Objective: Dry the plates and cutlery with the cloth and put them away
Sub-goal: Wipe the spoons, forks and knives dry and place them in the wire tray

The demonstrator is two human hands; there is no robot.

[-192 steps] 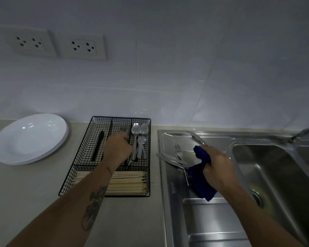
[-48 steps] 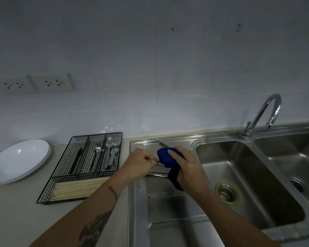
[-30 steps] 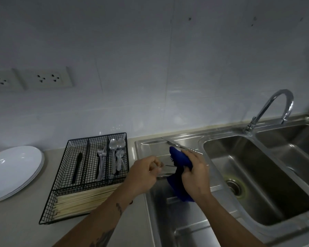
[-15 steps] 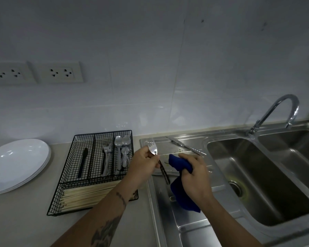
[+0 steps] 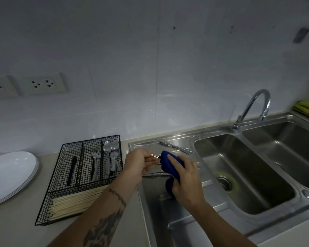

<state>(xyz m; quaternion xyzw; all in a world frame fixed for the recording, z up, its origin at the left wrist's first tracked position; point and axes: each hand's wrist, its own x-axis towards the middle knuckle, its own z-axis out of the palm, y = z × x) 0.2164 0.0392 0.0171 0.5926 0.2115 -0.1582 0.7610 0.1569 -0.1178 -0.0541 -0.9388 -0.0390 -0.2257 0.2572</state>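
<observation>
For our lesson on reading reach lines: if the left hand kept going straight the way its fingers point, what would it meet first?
The left hand points rightward, pinching a utensil handle. Straight on, it would probably meet the blue cloth wrapped round that utensil in the right hand. Depth looks about level, though one view cannot confirm it.

We see a chrome gooseneck faucet (image 5: 253, 107) behind a steel double sink (image 5: 257, 216), two wall sockets (image 5: 43, 84) on the white tiled wall (image 5: 150, 59), and yellow-green sponges (image 5: 307, 106) far right.

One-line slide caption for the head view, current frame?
Left hand holds a piece of cutlery while right hand wipes it with the blue cloth above the sink drainboard.
</observation>
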